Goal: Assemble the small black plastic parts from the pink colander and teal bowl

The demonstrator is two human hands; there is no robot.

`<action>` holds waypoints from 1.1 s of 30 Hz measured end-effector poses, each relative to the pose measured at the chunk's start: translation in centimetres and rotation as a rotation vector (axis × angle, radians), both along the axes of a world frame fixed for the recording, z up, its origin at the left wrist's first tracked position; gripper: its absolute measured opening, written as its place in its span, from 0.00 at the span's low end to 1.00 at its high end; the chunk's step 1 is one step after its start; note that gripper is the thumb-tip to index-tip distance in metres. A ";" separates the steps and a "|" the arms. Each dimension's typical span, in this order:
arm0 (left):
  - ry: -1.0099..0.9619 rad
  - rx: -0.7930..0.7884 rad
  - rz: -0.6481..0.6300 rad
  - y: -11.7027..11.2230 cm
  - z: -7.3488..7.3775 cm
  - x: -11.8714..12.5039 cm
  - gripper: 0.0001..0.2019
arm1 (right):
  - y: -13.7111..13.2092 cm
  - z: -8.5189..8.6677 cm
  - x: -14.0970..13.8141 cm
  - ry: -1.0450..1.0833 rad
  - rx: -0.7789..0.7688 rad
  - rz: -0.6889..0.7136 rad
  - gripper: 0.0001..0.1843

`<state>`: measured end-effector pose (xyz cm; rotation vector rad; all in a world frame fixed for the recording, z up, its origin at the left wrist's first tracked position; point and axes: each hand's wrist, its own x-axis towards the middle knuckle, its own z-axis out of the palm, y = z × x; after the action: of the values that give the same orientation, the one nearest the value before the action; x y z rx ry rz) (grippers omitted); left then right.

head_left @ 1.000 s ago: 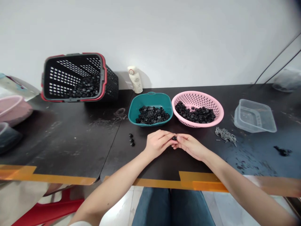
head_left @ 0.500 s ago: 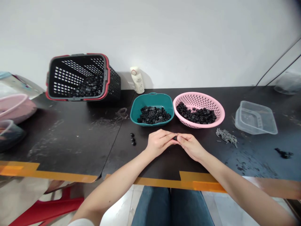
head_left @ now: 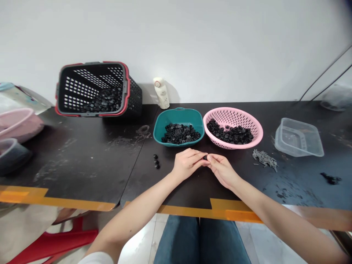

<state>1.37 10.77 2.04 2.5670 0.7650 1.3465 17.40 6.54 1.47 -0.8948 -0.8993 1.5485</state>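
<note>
My left hand (head_left: 187,164) and my right hand (head_left: 222,169) meet just above the black table (head_left: 82,161), fingers pinched together on one small black part (head_left: 205,157) held between them. Right behind my hands stand a teal bowl (head_left: 178,116) and a pink perforated basket (head_left: 233,114), each holding several small black parts. Three small black parts (head_left: 156,161) lie in a short row on the table left of my left hand. A pile of grey pins (head_left: 264,158) lies right of my right hand.
A black basket with a red rim (head_left: 96,90) lies tipped at the back left with black parts inside. A white bottle (head_left: 161,93) stands by the wall. A clear plastic tub (head_left: 298,136) sits at the right. Pink and clear bowls (head_left: 16,124) sit at the far left. Orange tape (head_left: 233,214) lines the table's front edge.
Both hands stay pinched on the small black part, fingers shifting only slightly. The view has drifted a little to the left.
</note>
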 end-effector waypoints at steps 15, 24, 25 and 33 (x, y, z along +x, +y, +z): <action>-0.026 -0.247 -0.110 0.5 -0.1 0.2 0.13 | 0.5 -0.4 0.1 0.123 -0.086 0.073 0.13; 0.037 -0.184 -0.069 0.0 -0.1 0.0 0.21 | 0.9 -0.4 0.9 0.024 -0.069 0.179 0.16; 0.068 -0.164 -0.069 -0.1 0.1 0.0 0.18 | 1.0 -0.5 0.9 0.002 -0.046 0.163 0.16; 0.201 -0.263 -0.033 -1.4 2.1 -0.4 0.12 | 0.5 -0.6 0.5 -0.161 0.091 0.155 0.17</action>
<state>0.94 9.37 4.14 2.5127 0.8624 0.9175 17.92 7.06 0.88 -0.9108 -1.1689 1.5690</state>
